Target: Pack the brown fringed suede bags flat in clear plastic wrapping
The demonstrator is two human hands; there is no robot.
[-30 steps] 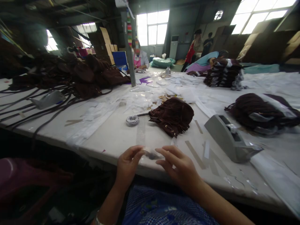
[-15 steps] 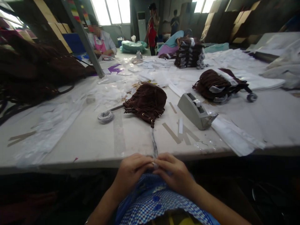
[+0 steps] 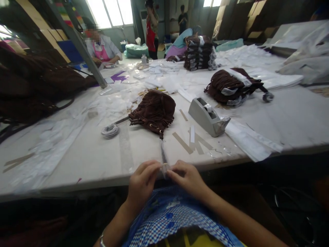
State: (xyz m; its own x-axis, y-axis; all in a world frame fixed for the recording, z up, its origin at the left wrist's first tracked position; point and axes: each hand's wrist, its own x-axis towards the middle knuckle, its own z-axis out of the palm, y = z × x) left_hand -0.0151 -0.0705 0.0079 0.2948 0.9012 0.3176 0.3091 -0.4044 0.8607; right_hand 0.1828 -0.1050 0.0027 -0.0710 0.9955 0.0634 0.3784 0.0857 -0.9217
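A dark brown fringed bag (image 3: pixel 154 111) lies on the white table in front of me. From its near corner a strap in clear plastic wrap (image 3: pixel 163 152) runs down to the table's front edge. There my left hand (image 3: pixel 142 180) pinches the wrapped strap between thumb and fingers. Opposite it, my right hand (image 3: pixel 186 176) grips the same bit of wrap with its fingertips. The bag's other strap ends to the left in a wrapped coil (image 3: pixel 110 131). Exactly how the plastic sits between my fingers is too blurred to tell.
A grey tape dispenser (image 3: pixel 208 117) stands right of the bag, by several paper strips (image 3: pixel 182 142). Behind it lie more fringed bags (image 3: pixel 232 85) and a bag stack (image 3: pixel 197 53). A metal post (image 3: pixel 79 44) rises at left. Co-workers are across the table.
My view has shifted slightly, so the table things appear further left and higher. Both hands stay at the strap end, with the fingers slightly rearranged and more plastic showing between them.
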